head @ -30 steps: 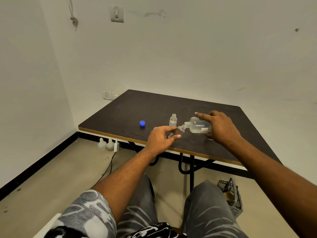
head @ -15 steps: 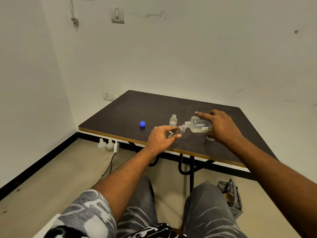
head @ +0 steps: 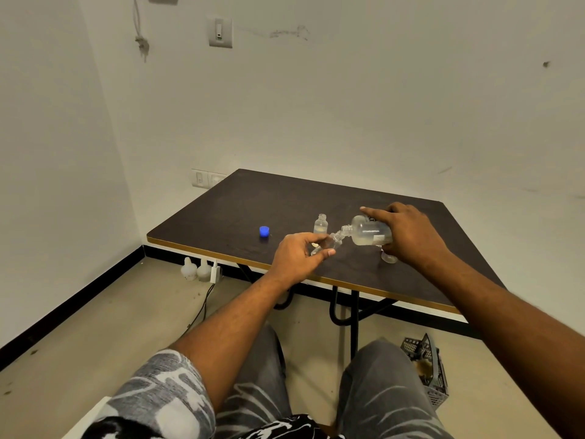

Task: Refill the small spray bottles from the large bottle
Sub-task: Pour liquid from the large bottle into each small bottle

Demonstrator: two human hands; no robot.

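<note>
Large bottle (head: 368,231) lies near-horizontal above the table (head: 285,198), long axis right to left, neck dipping left, its mouth at or touching the mouth of the small bottle (head: 329,243), which tilts up toward it. Right hand (head: 408,232) grips the large bottle's body from above, fingers curled round it and forefinger stretched along the top. Left hand (head: 296,258) pinches the small bottle between thumb and fingers. Second small bottle (head: 321,224) stands upright and uncapped just behind; blue cap (head: 264,231) lies further left.

the large bottle (head: 368,231) was clear, glossy plastic; the table (head: 285,201) top was dark, matt, wood-grained laminate; the cap (head: 264,231) was blue plastic.
</note>
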